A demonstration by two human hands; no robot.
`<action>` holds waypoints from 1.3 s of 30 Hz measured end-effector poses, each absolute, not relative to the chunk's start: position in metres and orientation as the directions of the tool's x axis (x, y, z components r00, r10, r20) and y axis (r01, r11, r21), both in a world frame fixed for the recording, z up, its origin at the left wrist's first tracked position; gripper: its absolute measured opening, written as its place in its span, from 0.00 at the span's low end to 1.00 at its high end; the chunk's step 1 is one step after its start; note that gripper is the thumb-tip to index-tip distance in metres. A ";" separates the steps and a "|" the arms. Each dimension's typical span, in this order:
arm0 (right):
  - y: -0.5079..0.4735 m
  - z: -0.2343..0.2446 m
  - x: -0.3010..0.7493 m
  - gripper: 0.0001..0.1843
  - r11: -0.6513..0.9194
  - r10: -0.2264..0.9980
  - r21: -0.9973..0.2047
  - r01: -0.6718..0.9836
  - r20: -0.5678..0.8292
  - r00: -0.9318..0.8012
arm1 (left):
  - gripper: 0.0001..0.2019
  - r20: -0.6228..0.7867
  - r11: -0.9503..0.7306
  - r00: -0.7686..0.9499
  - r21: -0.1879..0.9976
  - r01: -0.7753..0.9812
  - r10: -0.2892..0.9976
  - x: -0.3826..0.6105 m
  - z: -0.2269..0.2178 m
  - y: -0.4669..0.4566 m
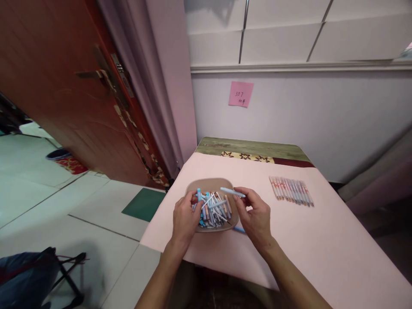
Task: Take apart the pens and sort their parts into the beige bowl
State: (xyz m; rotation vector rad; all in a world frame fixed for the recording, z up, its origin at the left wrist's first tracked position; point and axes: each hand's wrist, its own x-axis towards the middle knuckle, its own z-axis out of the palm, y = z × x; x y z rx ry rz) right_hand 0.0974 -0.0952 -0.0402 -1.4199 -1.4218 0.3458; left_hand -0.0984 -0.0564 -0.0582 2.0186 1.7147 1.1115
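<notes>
Above a beige bin (206, 184) of jumbled pens (215, 211) on a pink-covered table (322, 244), my left hand (186, 216) pinches an upright blue pen (198, 194) and my right hand (257, 212) a slanted pale-blue pen (230, 191), seemingly mid-sorting, the next move calling for a light grip clear of the rim.

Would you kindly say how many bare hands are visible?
2: at the rounded beige bowl, the left hand on its left, the right hand on its right, holding a light-blue pen.
</notes>
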 end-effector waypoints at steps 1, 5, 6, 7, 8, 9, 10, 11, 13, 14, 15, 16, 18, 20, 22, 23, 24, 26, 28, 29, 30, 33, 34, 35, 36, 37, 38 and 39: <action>-0.093 -0.042 0.098 0.15 0.249 0.873 -0.789 0.562 0.434 0.221 | 0.15 0.375 -0.258 0.005 0.628 0.734 0.927 -0.099 -0.059 -0.056; -0.090 -0.057 0.117 0.20 0.183 0.916 -0.760 0.624 0.363 0.173 | 0.16 0.403 -0.254 0.006 0.565 0.785 0.915 -0.105 -0.061 -0.056; -0.094 -0.061 0.124 0.19 0.143 0.915 -0.743 0.654 0.352 0.199 | 0.15 0.417 -0.258 0.002 0.559 0.788 0.909 -0.108 -0.061 -0.057; -0.098 -0.066 0.132 0.17 0.093 0.918 -0.714 0.694 0.331 0.217 | 0.15 0.425 -0.262 -0.003 0.563 0.784 0.905 -0.111 -0.061 -0.057; -0.104 -0.072 0.140 0.16 0.037 0.931 -0.666 0.745 0.295 0.217 | 0.14 0.424 -0.261 -0.009 0.574 0.776 0.906 -0.114 -0.061 -0.058; -0.111 -0.078 0.147 0.15 -0.008 0.951 -0.603 0.798 0.242 0.192 | 0.14 0.416 -0.252 -0.022 0.590 0.767 0.909 -0.117 -0.060 -0.059; -0.119 -0.083 0.152 0.14 -0.029 0.971 -0.531 0.847 0.187 0.151 | 0.13 0.408 -0.239 -0.040 0.608 0.757 0.912 -0.119 -0.060 -0.059; -0.127 -0.089 0.155 0.13 -0.036 0.985 -0.459 0.888 0.132 0.108 | 0.13 0.399 -0.225 -0.059 0.626 0.747 0.915 -0.121 -0.059 -0.059; -0.140 -0.099 0.157 0.11 -0.023 0.998 -0.335 0.942 0.049 0.042 | 0.13 0.385 -0.208 -0.087 0.659 0.723 0.919 -0.121 -0.058 -0.059; -0.146 -0.102 0.156 0.10 -0.017 0.999 -0.289 0.957 0.027 0.026 | 0.12 0.382 -0.208 -0.092 0.673 0.710 0.920 -0.120 -0.057 -0.059; -0.150 -0.105 0.155 0.09 -0.014 1.000 -0.254 0.967 0.014 0.018 | 0.12 0.379 -0.213 -0.092 0.686 0.696 0.921 -0.119 -0.056 -0.059; -0.152 -0.106 0.155 0.09 -0.015 1.000 -0.229 0.973 0.007 0.017 | 0.12 0.375 -0.218 -0.091 0.700 0.680 0.922 -0.119 -0.055 -0.059; -0.155 -0.104 0.159 0.09 -0.053 0.999 -0.211 0.976 -0.005 0.053 | 0.11 0.360 -0.220 -0.096 0.737 0.639 0.928 -0.118 -0.053 -0.060; -0.154 -0.098 0.168 0.09 -0.149 0.989 -0.239 0.960 -0.023 0.147 | 0.10 0.326 -0.205 -0.118 0.794 0.572 0.938 -0.117 -0.052 -0.062; -0.151 -0.089 0.176 0.10 -0.245 0.967 -0.357 0.901 -0.023 0.254 | 0.10 0.247 -0.171 -0.134 0.892 0.419 0.960 -0.112 -0.051 -0.064; -0.148 -0.083 0.177 0.10 -0.259 0.959 -0.466 0.846 -0.021 0.282 | 0.11 0.179 -0.135 -0.125 0.945 0.298 0.976 -0.107 -0.051 -0.066; -0.145 -0.078 0.175 0.12 -0.239 0.959 -0.599 0.764 -0.024 0.281 | 0.12 0.095 -0.080 -0.091 0.985 0.156 0.991 -0.100 -0.051 -0.068; -0.139 -0.066 0.163 0.15 -0.129 0.982 -0.873 0.470 -0.046 0.183 | 0.16 -0.086 0.092 0.051 0.988 -0.122 0.995 -0.081 -0.050 -0.073; -0.134 -0.056 0.141 0.19 -0.120 0.992 -0.989 0.091 -0.122 -0.017 | 0.19 -0.189 0.242 0.206 0.930 -0.277 0.960 -0.062 -0.048 -0.080; -0.133 -0.053 0.129 0.21 -0.166 0.981 -0.985 -0.047 -0.160 -0.112 | 0.19 -0.212 0.295 0.267 0.899 -0.325 0.940 -0.054 -0.047 -0.083; -0.132 -0.050 0.118 0.22 -0.206 0.968 -0.968 -0.139 -0.181 -0.173 | 0.19 -0.227 0.328 0.291 0.870 -0.368 0.929 -0.048 -0.046 -0.085; -0.131 -0.048 0.098 0.23 -0.287 0.945 -0.913 -0.289 -0.219 -0.245 | 0.16 -0.268 0.371 0.273 0.804 -0.465 0.924 -0.045 -0.044 -0.088; -0.132 -0.049 0.095 0.24 -0.319 0.933 -0.894 -0.315 -0.237 -0.271 | 0.15 -0.277 0.374 0.261 0.791 -0.485 0.925 -0.046 -0.044 -0.087; -0.132 -0.051 0.094 0.25 -0.358 0.916 -0.872 -0.335 -0.258 -0.306 | 0.15 -0.281 0.373 0.252 0.785 -0.495 0.926 -0.049 -0.044 -0.087; -0.132 -0.052 0.094 0.27 -0.399 0.897 -0.849 -0.347 -0.281 -0.343 | 0.14 -0.282 0.368 0.243 0.785 -0.498 0.928 -0.051 -0.044 -0.086; -0.132 -0.054 0.094 0.28 -0.433 0.879 -0.829 -0.354 -0.301 -0.371 | 0.14 -0.279 0.359 0.230 0.791 -0.495 0.932 -0.052 -0.044 -0.085; -0.131 -0.056 0.094 0.28 -0.447 0.872 -0.820 -0.356 -0.311 -0.379 | 0.15 -0.275 0.344 0.210 0.802 -0.488 0.938 -0.053 -0.044 -0.085; -0.130 -0.058 0.094 0.27 -0.431 0.882 -0.829 -0.356 -0.305 -0.359 | 0.15 -0.270 0.327 0.185 0.814 -0.480 0.945 -0.052 -0.044 -0.085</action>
